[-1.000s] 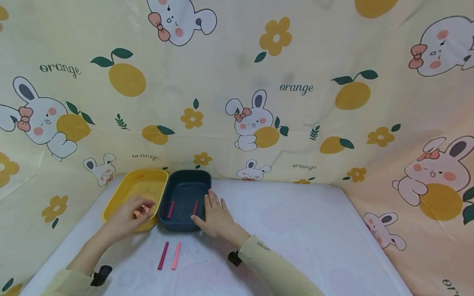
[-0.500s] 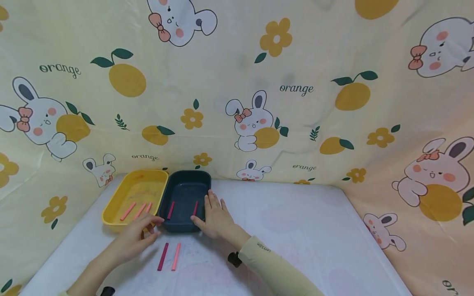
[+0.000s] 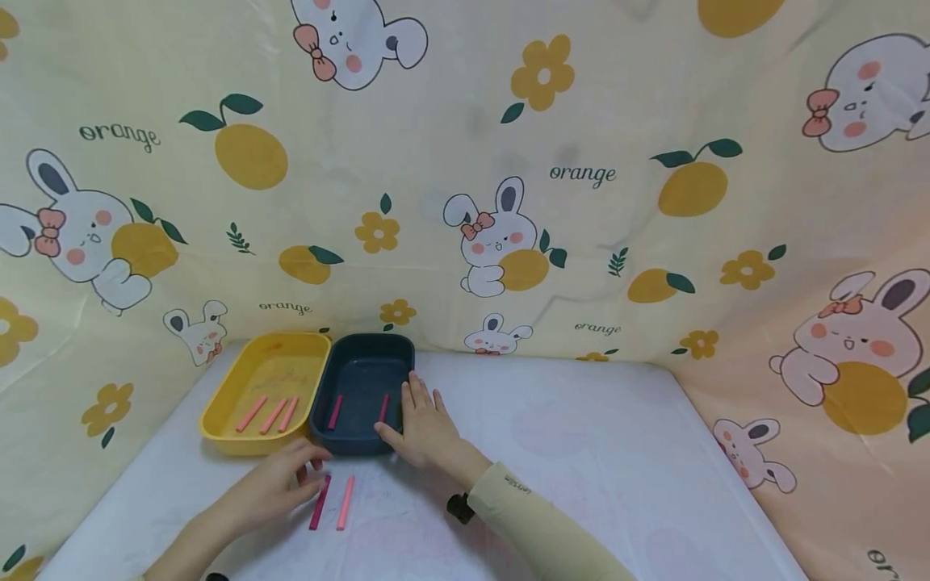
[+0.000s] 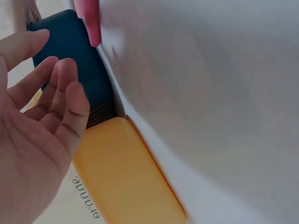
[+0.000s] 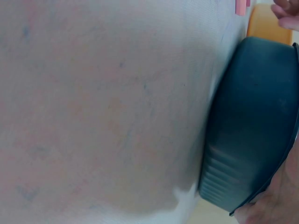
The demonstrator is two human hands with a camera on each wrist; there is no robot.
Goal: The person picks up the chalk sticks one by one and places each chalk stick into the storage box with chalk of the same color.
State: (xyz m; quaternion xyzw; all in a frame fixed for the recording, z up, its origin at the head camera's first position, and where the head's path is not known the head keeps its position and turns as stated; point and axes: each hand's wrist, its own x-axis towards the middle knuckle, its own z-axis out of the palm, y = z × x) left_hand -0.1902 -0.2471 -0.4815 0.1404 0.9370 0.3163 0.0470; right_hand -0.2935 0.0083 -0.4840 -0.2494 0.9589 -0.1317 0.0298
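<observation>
My left hand (image 3: 303, 474) hovers over the white table with its fingers spread and nothing in it, fingertips next to a dark pink stick (image 3: 320, 502). A light pink stick (image 3: 345, 502) lies beside that one. The yellow tray (image 3: 218, 411) holds three light pink sticks (image 3: 274, 415). The dark blue tray (image 3: 363, 440) holds two dark pink sticks (image 3: 335, 411). My right hand (image 3: 420, 411) rests flat against the blue tray's right front corner, fingers straight. In the left wrist view the open palm (image 4: 37, 121) faces the blue tray (image 4: 79, 70) and the yellow tray (image 4: 126, 182).
The two trays stand side by side at the table's back left. A printed cloth with rabbits and oranges (image 3: 581, 202) walls in the back and both sides. The white table (image 3: 581, 452) stretches out to the right of my right hand.
My left hand left a light pink stick in the yellow tray and drew back toward me, down to the two sticks on the table. My right hand has stayed on the blue tray.
</observation>
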